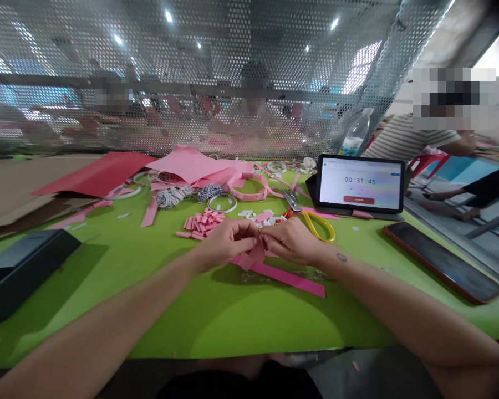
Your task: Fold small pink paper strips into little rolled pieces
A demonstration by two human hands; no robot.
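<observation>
Pinching a pink paper strip [286, 279] between left hand [227, 243] and right hand [289, 241], fingers [249, 229] clamped on it, just above the green bench [241, 327]. Fingertips and the pinched end staying partly hidden behind the knuckles, so any fold remaining unreadable. Long tail of the strip trailing toward near right, resting on the bench. Cut pink paper pieces [202, 223] lying just beyond the left hand; yellow-handled scissors [318, 226] lying just beyond the right hand. Small white scraps [264, 220] lying between, partly overlapped by pink pieces.
</observation>
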